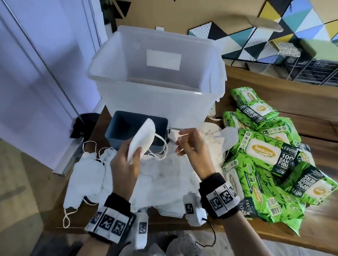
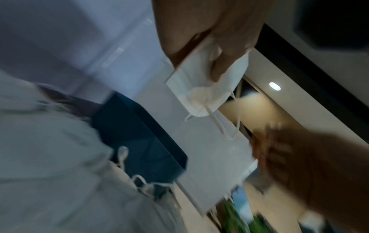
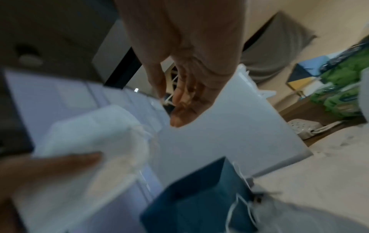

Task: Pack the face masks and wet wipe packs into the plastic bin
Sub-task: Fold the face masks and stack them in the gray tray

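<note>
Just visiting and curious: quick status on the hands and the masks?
Left hand grips a folded mask. Right hand free, fingers loosely open. Clear bin looks empty. Small blue box stands before it.

Small blue box (image 1: pixel 125 125) on wooden table (image 1: pixel 264 89); geometric-patterned wall panels (image 1: pixel 306 23).
</note>
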`<state>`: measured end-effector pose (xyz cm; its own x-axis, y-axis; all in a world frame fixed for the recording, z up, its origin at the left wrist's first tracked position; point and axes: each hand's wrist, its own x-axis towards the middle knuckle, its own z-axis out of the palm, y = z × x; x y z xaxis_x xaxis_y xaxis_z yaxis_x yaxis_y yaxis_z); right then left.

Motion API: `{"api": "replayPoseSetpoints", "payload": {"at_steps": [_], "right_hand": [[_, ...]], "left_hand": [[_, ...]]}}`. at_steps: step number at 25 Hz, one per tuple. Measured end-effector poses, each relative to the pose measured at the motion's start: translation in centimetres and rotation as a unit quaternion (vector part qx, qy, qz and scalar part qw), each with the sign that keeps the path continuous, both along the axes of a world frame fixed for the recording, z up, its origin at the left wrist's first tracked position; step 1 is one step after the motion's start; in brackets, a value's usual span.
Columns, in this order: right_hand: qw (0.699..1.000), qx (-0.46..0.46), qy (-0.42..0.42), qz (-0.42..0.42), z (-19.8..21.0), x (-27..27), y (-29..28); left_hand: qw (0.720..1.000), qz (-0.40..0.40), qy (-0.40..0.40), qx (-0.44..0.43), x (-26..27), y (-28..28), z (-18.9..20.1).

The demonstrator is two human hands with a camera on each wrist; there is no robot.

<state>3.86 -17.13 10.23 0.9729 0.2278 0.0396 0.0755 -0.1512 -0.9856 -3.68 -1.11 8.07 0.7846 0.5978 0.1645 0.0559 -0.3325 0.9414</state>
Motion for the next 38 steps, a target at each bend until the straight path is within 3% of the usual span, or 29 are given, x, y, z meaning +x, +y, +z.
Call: {"api": "replayPoseSetpoints", "payload": {"at_steps": [3,5,7,10,13,15,19,22,25,27,30,32,34,36,38], "right_hand": [[0.963,-0.235,0.009,0.132,-4.5,-1.1,4.4],[0.922,-0.341,0.040,0.180,-7.7,-1.8,8.1],[0.887,-0.409,0.090,0.193,-10.0,-2.8,11.6],[0.869,-0.461,0.117,0.136,-11.8,-3.8,15.1],[0.864,-0.482,0.113,0.095,-12.2,-3.5,17.0],[0.878,-0.455,0.132,0.067,-11.9,-3.0,17.2],[0.968,-0.238,0.080,-0.028,-9.1,-2.8,14.9],[0.995,-0.076,-0.007,-0.057,-4.2,-2.9,11.3],[0.999,-0.014,-0.003,0.045,1.2,-3.1,8.7],[0.977,-0.055,0.033,0.202,3.2,-3.3,9.0],[0.897,-0.220,-0.040,0.381,2.8,-3.6,11.5],[0.866,-0.293,-0.085,0.395,1.2,-3.3,12.8],[0.856,-0.331,-0.091,0.385,0.4,-2.9,13.3],[0.842,-0.371,-0.116,0.373,0.9,-2.9,12.7],[0.845,-0.403,-0.219,0.274,2.5,-3.1,11.5]], "left_hand": [[0.974,0.151,0.014,-0.168,-4.9,5.8,-0.6],[0.958,0.198,0.020,-0.207,-7.5,8.6,-1.9],[0.951,0.213,0.062,-0.215,-9.2,10.9,-3.8],[0.940,0.201,0.144,-0.238,-10.1,12.7,-6.2],[0.928,0.168,0.158,-0.294,-10.2,13.8,-7.0],[0.918,0.132,0.155,-0.340,-10.3,14.1,-6.7],[0.913,0.081,0.163,-0.366,-10.2,15.6,-6.6],[0.947,0.047,0.200,-0.246,-9.1,16.4,-5.8],[0.969,-0.036,0.222,-0.102,-7.2,16.1,-4.0],[0.960,-0.125,0.244,-0.050,-6.1,15.5,-3.1],[0.936,-0.227,0.266,-0.038,-5.2,13.9,-2.0],[0.927,-0.267,0.243,-0.105,-5.1,13.1,-1.5],[0.921,-0.273,0.235,-0.150,-5.3,12.7,-1.2],[0.924,-0.222,0.265,-0.166,-5.8,12.7,-1.2],[0.940,-0.147,0.261,-0.165,-6.6,12.8,-1.1]]}}
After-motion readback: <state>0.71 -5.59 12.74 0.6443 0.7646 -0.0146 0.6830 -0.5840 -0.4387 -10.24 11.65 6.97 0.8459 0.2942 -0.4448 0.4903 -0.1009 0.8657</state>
